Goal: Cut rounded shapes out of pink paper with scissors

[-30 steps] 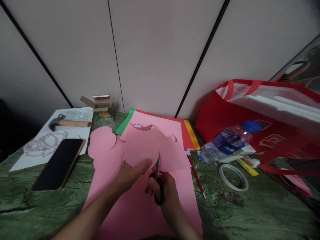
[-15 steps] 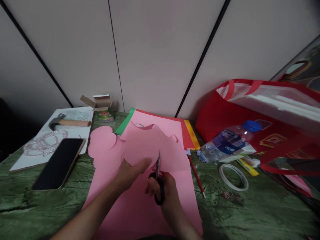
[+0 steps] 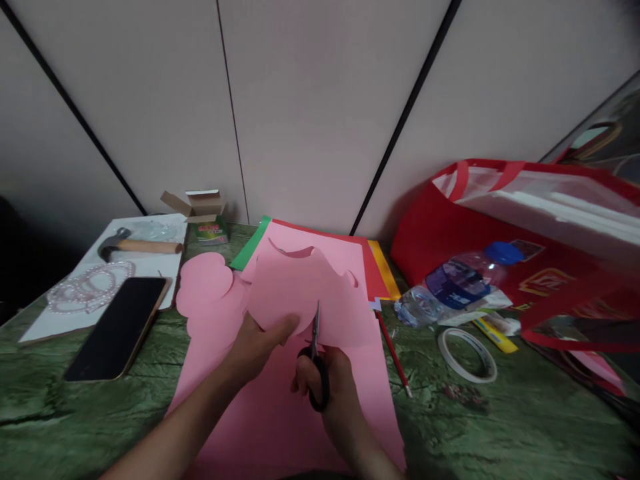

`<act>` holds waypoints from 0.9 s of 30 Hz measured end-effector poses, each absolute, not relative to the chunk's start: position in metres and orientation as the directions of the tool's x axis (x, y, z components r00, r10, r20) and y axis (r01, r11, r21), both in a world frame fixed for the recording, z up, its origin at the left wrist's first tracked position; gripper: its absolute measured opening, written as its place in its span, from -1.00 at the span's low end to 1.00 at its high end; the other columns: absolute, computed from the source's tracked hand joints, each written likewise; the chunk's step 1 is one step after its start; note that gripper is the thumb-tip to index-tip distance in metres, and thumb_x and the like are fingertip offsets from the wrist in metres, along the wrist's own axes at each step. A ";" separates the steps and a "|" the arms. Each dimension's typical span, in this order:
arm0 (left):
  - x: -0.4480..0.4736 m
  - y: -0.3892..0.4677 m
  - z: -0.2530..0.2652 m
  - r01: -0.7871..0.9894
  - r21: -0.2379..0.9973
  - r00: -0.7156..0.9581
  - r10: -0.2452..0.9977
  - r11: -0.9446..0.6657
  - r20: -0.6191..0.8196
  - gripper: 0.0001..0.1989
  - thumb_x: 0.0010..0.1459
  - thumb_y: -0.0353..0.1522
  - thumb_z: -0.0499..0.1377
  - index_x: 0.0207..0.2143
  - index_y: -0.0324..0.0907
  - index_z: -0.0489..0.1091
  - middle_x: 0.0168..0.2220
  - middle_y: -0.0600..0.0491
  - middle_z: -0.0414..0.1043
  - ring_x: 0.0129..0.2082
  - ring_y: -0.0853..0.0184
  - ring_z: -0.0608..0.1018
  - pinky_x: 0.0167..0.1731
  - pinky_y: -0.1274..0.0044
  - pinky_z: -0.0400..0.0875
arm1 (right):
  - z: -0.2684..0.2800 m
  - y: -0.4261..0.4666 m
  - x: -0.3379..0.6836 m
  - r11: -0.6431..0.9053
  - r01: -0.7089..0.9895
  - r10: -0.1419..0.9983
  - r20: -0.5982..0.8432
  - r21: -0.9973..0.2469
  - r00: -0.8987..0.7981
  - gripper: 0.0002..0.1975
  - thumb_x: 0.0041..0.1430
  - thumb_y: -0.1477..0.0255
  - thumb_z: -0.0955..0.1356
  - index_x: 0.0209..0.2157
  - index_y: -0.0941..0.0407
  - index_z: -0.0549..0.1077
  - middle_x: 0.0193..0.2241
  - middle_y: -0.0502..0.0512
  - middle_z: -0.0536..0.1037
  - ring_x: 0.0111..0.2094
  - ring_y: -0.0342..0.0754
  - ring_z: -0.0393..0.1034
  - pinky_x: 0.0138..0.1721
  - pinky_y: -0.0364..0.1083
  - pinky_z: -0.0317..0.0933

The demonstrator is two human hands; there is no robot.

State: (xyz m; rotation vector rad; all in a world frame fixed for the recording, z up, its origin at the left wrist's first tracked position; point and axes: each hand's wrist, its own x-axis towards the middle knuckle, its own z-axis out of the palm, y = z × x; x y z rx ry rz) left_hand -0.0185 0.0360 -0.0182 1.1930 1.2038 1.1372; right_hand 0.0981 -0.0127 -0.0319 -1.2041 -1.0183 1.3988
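My left hand [image 3: 263, 343] pinches the near edge of a pink paper sheet [image 3: 300, 287], thumb on top and fingers hidden beneath. Curved notches mark the sheet's far edge. Black-handled scissors [image 3: 315, 363] are in my right hand [image 3: 335, 377], with fingers through the loops. Their blades point away from me and sit at the sheet's near edge, looking nearly closed. Underneath lies a larger pink sheet [image 3: 280, 427]. Rounded pink paper cutouts [image 3: 207, 280] overlap to the left of my left hand.
At left are a phone [image 3: 120, 327], a hammer [image 3: 143, 246], a bead strand [image 3: 90, 287] and a small opened box [image 3: 210, 227]. To the right are a red pencil [image 3: 395, 353], a tape roll [image 3: 467, 355], a water bottle [image 3: 455, 283] and a red bag [image 3: 425, 227].
The held pink sheet has turned and shifted slightly, its notched far edge moving a little right. My left hand has moved slightly left; the scissors stay almost in place.
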 end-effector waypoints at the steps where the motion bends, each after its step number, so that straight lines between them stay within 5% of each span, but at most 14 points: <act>1: -0.019 0.037 -0.019 -0.009 0.999 0.047 0.998 0.040 -0.040 -0.84 -0.09 -0.32 0.20 -0.54 -0.20 0.28 -0.64 0.20 0.22 -0.63 0.47 0.28 -0.63 0.62 0.22 | -0.032 -0.013 0.098 -0.160 -0.150 0.987 -0.159 -0.976 -0.018 -0.83 -0.11 0.42 0.26 -0.69 0.13 0.25 -0.79 -0.11 0.25 -0.69 -0.16 0.23 -0.65 -0.20 0.09; 9: -0.017 0.036 -0.012 0.101 0.995 0.009 1.000 0.017 -0.018 -0.79 -0.08 -0.33 0.19 -0.65 -0.21 0.25 -0.70 0.21 0.20 -0.68 0.49 0.28 -0.68 0.64 0.20 | -0.031 -0.015 0.099 -0.146 -0.147 0.989 -0.144 -0.978 -0.026 -0.79 -0.07 0.41 0.27 -0.70 0.12 0.23 -0.81 -0.13 0.21 -0.70 -0.17 0.22 -0.65 -0.20 0.08; 15: -0.010 0.031 -0.001 0.249 0.967 -0.167 0.981 -0.057 0.101 -0.83 -0.13 -0.29 0.24 -0.50 -0.22 0.39 -0.53 0.11 0.45 -0.52 0.40 0.46 -0.57 0.63 0.32 | -0.038 -0.014 0.099 -0.119 -0.138 0.993 -0.116 -0.983 -0.029 -0.82 -0.07 0.47 0.28 -0.69 0.14 0.27 -0.80 -0.11 0.25 -0.69 -0.17 0.25 -0.64 -0.22 0.09; 19: -0.006 0.026 0.002 0.273 0.962 -0.145 0.989 0.024 0.016 -0.76 -0.11 -0.27 0.23 -0.68 -0.23 0.35 -0.69 0.12 0.39 -0.65 0.41 0.43 -0.67 0.63 0.28 | -0.038 -0.013 0.100 -0.148 -0.099 0.989 -0.144 -0.984 -0.045 -0.77 -0.07 0.48 0.27 -0.74 0.15 0.26 -0.79 -0.06 0.30 -0.68 -0.18 0.25 -0.65 -0.22 0.09; 23: -0.005 0.025 0.003 0.243 0.969 -0.104 0.995 0.037 -0.012 -0.72 -0.04 -0.31 0.18 -0.73 -0.23 0.32 -0.72 0.14 0.34 -0.66 0.44 0.41 -0.65 0.65 0.29 | -0.038 -0.012 0.098 -0.181 -0.171 0.983 -0.178 -0.969 -0.032 -0.94 -0.12 0.47 0.30 -0.53 0.16 0.31 -0.78 -0.13 0.30 -0.72 -0.20 0.23 -0.68 -0.23 0.09; 27: -0.006 0.025 -0.002 0.233 0.972 -0.112 0.994 0.033 -0.007 -0.76 -0.05 -0.30 0.18 -0.67 -0.22 0.29 -0.76 0.21 0.20 -0.71 0.48 0.31 -0.72 0.66 0.22 | -0.041 -0.011 0.096 -0.221 -0.246 0.974 -0.226 -0.944 -0.007 -0.78 -0.15 0.42 0.34 -0.41 0.15 0.25 -0.74 -0.15 0.32 -0.73 -0.20 0.24 -0.69 -0.23 0.10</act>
